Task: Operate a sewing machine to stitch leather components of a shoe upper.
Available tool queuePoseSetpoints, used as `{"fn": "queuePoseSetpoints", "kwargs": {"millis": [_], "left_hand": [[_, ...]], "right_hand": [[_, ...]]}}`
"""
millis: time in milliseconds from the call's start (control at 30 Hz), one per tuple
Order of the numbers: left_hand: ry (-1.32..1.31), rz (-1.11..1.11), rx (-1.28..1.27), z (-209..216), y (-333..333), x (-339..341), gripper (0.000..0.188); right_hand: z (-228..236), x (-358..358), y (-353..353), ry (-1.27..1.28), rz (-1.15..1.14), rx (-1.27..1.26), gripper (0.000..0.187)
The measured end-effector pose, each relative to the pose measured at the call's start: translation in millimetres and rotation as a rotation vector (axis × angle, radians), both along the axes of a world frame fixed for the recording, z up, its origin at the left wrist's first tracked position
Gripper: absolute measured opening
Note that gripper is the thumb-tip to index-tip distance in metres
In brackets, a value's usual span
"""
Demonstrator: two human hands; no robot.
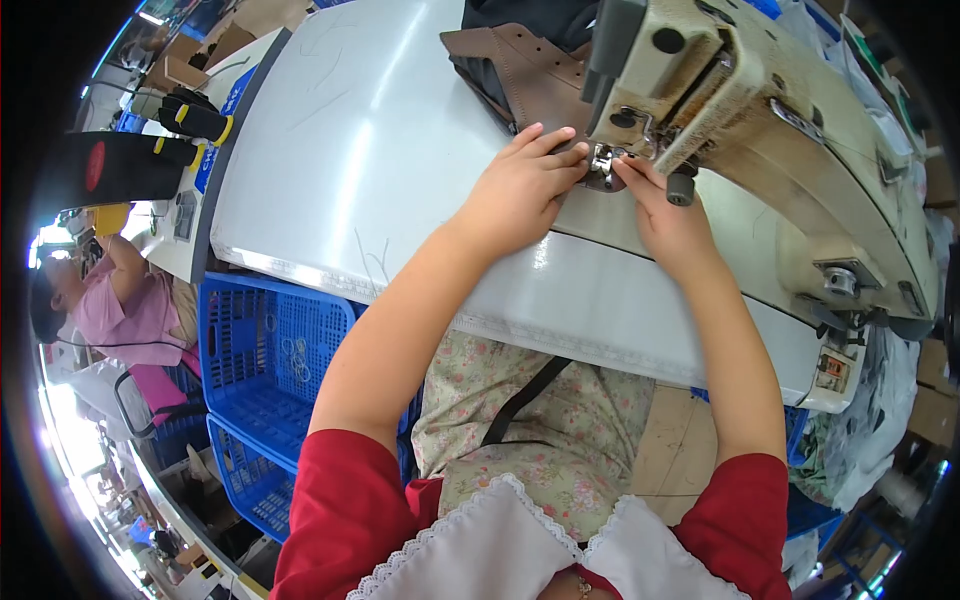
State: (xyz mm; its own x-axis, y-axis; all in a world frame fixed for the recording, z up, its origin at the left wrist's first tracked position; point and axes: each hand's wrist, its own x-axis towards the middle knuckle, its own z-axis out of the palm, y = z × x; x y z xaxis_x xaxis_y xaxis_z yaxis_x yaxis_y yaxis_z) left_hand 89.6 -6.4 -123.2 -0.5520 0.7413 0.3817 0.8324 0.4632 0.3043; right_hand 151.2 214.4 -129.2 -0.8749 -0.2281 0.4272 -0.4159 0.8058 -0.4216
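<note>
Left of the presser foot [604, 165] lies a brown perforated piece [535, 75]. The left hand [525, 190] rests over its near end, fingers slightly spread; the right hand [663, 205] bunches its fingers beside the foot, any grip unclear. A sewing machine [790, 150] stands right, a blue basket [225, 345] near left.

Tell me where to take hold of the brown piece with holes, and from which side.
I'd pinch the brown piece at its far-left corner, coming from the left: that corner juts away from the sewing machine, which crowds its right side. The near end suits less, since the left hand lies over it beside the presser foot.
</note>
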Motion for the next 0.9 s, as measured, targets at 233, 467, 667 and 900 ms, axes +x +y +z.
{"fn": "queuePoseSetpoints", "kwargs": {"millis": [233,467,667,900], "left_hand": [[-0.034,-0.158,-0.156,28.0,-22.0,-13.0,0.049],[0.417,-0.199,-0.467,46.4,-4.9,-35.5,0.044],[0.588,-0.194,-0.550,40.4,-8.3,-40.8,0.042],[0.657,-0.242,-0.552,38.5,5.1,-40.5,0.041]], "right_hand": [[76.6,89.3,27.3,0.159,0.114,0.026,0.029],[84.7,198.2,320.2,0.579,-1.196,-0.645,0.050],[78.4,180.5,375.3,0.412,-1.089,-0.581,0.065],[177.5,151.7,413.4,-0.160,-1.142,-0.119,0.065]]}}
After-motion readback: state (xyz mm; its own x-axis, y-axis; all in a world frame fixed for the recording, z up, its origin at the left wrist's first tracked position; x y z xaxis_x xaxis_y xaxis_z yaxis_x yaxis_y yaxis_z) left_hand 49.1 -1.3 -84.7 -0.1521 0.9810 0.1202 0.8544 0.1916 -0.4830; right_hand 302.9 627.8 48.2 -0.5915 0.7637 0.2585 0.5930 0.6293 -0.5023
